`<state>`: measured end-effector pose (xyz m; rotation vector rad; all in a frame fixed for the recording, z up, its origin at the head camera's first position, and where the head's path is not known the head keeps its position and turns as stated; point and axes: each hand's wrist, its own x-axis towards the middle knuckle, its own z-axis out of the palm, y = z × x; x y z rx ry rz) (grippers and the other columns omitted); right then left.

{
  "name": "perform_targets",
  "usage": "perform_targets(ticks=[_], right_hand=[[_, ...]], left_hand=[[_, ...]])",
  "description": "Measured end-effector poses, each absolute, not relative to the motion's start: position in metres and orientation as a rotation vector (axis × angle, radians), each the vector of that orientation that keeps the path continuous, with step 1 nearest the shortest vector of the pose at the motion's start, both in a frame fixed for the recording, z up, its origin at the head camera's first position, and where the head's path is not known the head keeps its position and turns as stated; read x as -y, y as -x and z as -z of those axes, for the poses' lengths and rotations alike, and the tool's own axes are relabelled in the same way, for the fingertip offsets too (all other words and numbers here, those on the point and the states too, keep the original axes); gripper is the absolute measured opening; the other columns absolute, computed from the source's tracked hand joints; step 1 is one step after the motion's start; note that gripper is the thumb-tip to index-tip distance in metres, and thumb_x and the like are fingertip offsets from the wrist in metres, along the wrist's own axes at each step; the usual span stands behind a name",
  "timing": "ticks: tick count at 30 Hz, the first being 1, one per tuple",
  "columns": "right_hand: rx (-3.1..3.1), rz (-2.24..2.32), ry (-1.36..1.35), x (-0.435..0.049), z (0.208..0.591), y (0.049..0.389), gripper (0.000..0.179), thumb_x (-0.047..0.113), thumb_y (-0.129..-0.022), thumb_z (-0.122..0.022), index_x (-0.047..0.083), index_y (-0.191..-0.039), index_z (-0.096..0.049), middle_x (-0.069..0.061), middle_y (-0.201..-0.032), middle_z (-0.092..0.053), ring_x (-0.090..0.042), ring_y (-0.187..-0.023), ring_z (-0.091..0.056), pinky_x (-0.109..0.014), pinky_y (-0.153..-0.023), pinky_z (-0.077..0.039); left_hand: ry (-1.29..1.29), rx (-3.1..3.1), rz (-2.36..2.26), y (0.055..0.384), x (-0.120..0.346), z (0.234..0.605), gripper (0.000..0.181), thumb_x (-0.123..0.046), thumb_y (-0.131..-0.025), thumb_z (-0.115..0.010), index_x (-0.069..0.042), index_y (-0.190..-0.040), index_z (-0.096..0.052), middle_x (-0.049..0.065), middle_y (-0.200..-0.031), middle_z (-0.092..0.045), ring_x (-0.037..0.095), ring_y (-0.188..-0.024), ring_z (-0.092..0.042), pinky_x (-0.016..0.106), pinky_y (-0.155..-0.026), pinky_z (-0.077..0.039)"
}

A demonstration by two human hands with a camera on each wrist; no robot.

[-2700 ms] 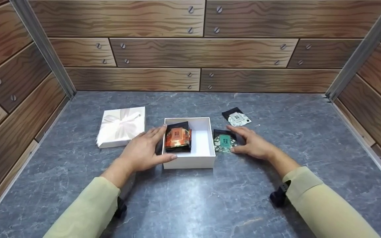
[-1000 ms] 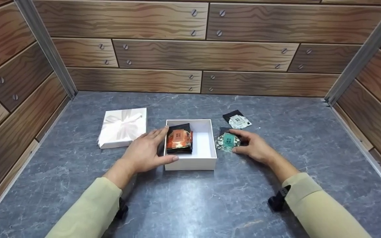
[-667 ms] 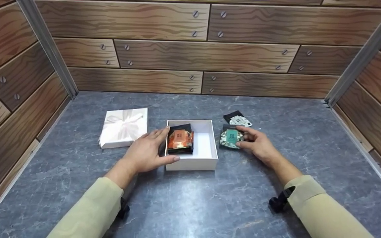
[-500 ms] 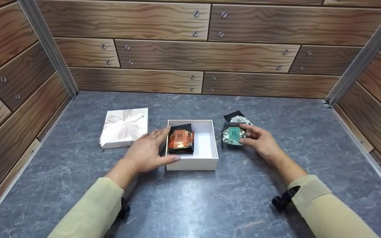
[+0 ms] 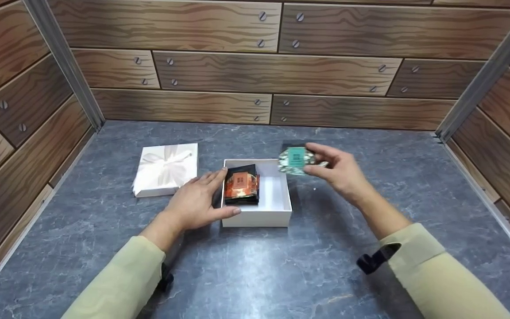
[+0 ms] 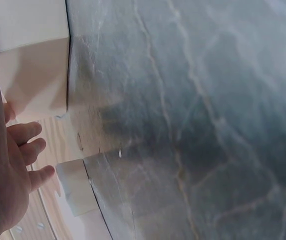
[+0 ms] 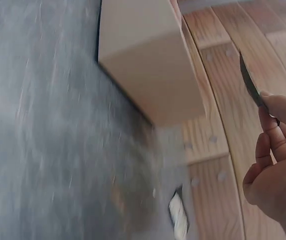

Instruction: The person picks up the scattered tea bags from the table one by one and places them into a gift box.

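A white open box stands in the middle of the table, with a stack of black and orange sachets in its left part. My left hand rests against the left side of the box, fingers straight and thumb over the near corner. Between thumb and fingers my right hand pinches a black and green sachet, raised over the far right corner of the box. In the right wrist view this sachet appears edge-on, high off the table. The right part of the box shows its bare white floor.
A white lid with a ribbon bow lies left of the box. A black and white sachet lies on the table to the right, mostly hidden behind my right hand in the head view. Wood-patterned walls enclose the grey marbled table.
My right hand has picked the green sachet up off the table and carried it up and left, to the box's far right corner. The left hand has stayed at the box.
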<state>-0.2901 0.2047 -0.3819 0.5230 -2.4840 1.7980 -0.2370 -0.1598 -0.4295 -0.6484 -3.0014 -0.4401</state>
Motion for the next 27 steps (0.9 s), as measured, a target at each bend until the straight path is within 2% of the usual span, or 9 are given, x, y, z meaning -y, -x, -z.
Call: perform_targets(ticks=[4, 11, 21, 27], right_hand=[[2.592, -1.679, -0.598, -0.178, 0.376, 0.287, 0.063, 0.011, -0.089, -0.086, 0.006, -0.147, -0.063, -0.011, -0.111, -0.075, -0.022, -0.091, -0.065, -0.024, -0.075, -0.055], [2.713, -1.495, -0.682, -0.142, 0.377, 0.287, 0.065, 0.020, -0.086, -0.090, 0.012, -0.146, -0.066, -0.006, -0.112, -0.077, -0.021, -0.088, -0.061, -0.027, -0.070, -0.049], [2.821, -1.334, -0.777, -0.112, 0.391, 0.289, 0.062, 0.019, -0.087, -0.088, 0.009, -0.145, -0.066, -0.006, -0.110, -0.074, -0.032, -0.113, -0.065, -0.046, -0.098, -0.052], [2.835, -1.307, -0.835, -0.100, 0.394, 0.290, 0.062, 0.017, -0.087, -0.087, 0.005, -0.144, -0.066, -0.006, -0.105, -0.076, -0.036, -0.112, -0.066, -0.048, -0.097, -0.052]], left_hand=[[0.651, 2.998, 0.445, 0.238, 0.160, 0.428, 0.117, -0.090, -0.087, -0.050, -0.013, -0.171, -0.022, 0.021, -0.164, -0.041, 0.041, -0.152, -0.038, 0.059, -0.123, -0.032], [0.642, 3.012, 0.457, 0.238, 0.160, 0.429, 0.119, -0.092, -0.087, -0.049, -0.013, -0.171, -0.021, 0.021, -0.166, -0.039, 0.040, -0.153, -0.037, 0.058, -0.125, -0.030], [0.640, 3.019, 0.439, 0.238, 0.159, 0.429, 0.120, -0.094, -0.086, -0.045, -0.014, -0.172, -0.019, 0.020, -0.166, -0.039, 0.039, -0.154, -0.037, 0.057, -0.125, -0.030], [0.639, 3.007, 0.440, 0.236, 0.160, 0.428, 0.118, -0.092, -0.087, -0.048, -0.013, -0.171, -0.021, 0.021, -0.164, -0.042, 0.039, -0.152, -0.040, 0.057, -0.124, -0.031]])
